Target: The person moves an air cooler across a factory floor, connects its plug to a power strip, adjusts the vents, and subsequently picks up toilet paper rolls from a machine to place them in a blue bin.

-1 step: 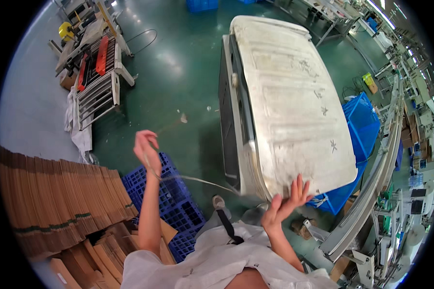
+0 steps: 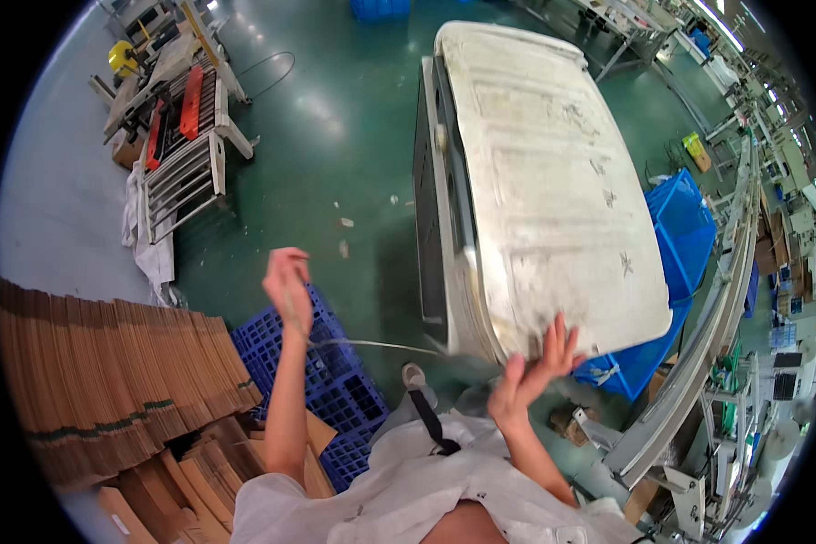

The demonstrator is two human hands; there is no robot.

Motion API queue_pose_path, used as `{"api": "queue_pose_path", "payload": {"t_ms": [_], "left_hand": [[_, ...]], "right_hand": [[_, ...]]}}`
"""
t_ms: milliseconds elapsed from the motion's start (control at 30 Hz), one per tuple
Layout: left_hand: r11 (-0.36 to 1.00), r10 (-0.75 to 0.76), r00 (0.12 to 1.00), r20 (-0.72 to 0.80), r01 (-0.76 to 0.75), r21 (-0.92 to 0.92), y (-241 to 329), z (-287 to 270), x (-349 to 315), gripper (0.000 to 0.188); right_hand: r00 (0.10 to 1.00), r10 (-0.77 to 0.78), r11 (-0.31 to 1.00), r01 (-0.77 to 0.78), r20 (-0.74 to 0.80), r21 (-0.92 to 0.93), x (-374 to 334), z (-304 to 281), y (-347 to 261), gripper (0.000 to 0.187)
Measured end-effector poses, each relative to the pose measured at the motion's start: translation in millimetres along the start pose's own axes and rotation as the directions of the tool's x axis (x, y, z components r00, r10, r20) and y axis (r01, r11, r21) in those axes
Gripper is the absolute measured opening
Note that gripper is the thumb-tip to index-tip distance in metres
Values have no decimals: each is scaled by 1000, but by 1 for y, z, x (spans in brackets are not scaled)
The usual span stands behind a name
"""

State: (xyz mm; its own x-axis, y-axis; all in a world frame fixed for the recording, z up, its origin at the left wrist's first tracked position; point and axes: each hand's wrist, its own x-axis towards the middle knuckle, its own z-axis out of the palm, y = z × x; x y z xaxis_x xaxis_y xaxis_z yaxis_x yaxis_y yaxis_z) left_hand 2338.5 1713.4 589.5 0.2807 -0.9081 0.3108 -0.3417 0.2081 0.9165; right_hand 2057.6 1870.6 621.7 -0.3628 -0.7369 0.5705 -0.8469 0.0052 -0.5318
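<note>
My left hand [image 2: 287,288] is raised over the blue plastic pallet, its fingers curled round a thin pale cord [image 2: 372,344]. From that hand the cord runs nearly straight to the near left corner of a large boxy machine or cabinet [image 2: 432,218] with a dark side. A worn off-white ribbed cover [image 2: 562,181], with a few dark scribbled marks, lies over its top. My right hand [image 2: 537,370] rests against the cover's near edge, fingers spread and stretched out, holding nothing. What the cord is fixed to cannot be made out.
Flattened cardboard boxes [image 2: 122,381] are stacked at the lower left, beside the blue pallet [image 2: 335,381]. A metal roller stand [image 2: 186,186] is at the upper left. Blue crates [image 2: 683,227] and a long metal rail [image 2: 712,354] line the right side.
My left hand has shifted slightly right and its fingers have drawn closer together. The cord looks straighter. The machine with its cover sits slightly higher in view, and my right hand is slightly higher too.
</note>
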Motion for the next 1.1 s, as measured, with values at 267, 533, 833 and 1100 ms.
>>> {"api": "queue_pose_path", "payload": {"t_ms": [267,533,833,1100], "left_hand": [[986,-6,998,60,16,-169,42,51,-28,50],[985,146,985,-94,-154,-82,84,103,12,46],[969,-94,993,-74,75,-236,64,67,80,47],[956,-80,994,79,99,-275,40,68,157,53]], "right_hand": [[960,-210,977,197,187,87,98,-2,-26,53],[942,233,952,-272,240,143,168,-4,77,43],[865,337,768,-481,372,424,144,34,22,52],[848,431,668,-529,308,523,135,72,-21,66]]}}
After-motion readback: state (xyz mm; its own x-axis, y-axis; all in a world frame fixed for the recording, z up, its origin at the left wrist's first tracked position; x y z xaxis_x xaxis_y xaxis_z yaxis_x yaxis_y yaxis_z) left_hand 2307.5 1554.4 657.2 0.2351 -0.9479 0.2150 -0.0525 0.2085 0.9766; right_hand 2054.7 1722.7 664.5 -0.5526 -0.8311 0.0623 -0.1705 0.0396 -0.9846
